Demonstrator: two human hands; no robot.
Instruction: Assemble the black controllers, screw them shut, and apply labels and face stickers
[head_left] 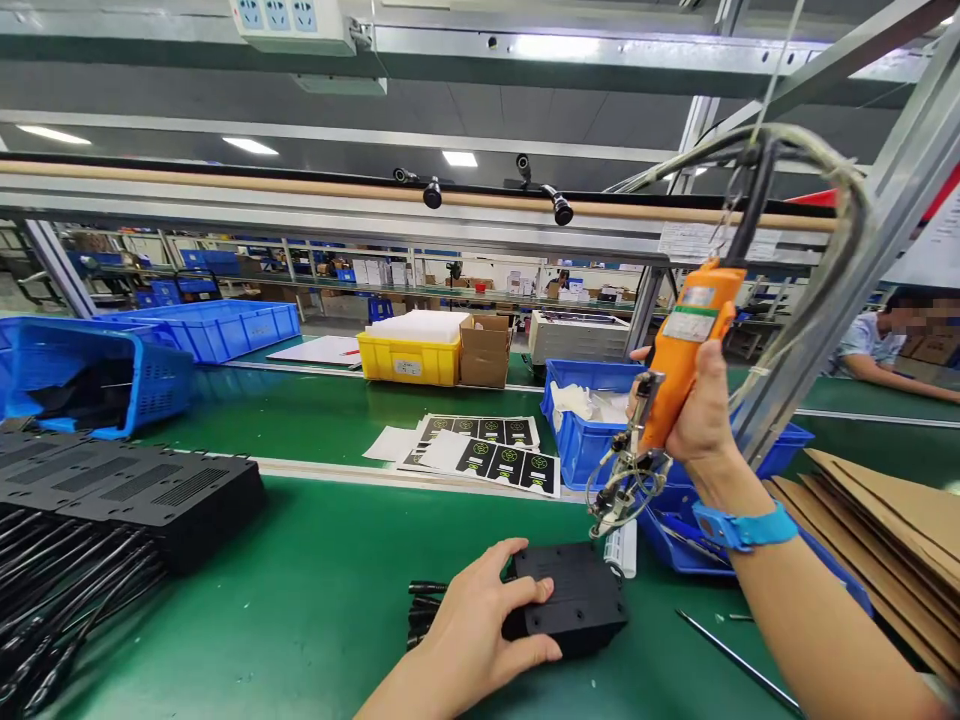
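A black plastic box with screw holes in its top lies on the green bench, short cables with round connectors at its left end. Over it my left hand is closed, thumb on the near side and fingers across the top. My right hand, with a blue wristband, is wrapped round an orange electric screwdriver that hangs from above. The metal tip of this tool, with thin tubes about it, is just above the far right part of the box. Whether the tip touches the box I cannot tell.
Several finished-looking black boxes with cables stand at the left. Printed label sheets lie mid-bench. Blue bins, a yellow bin, cardboard sheets and a thin rod surround the work. A co-worker sits far right.
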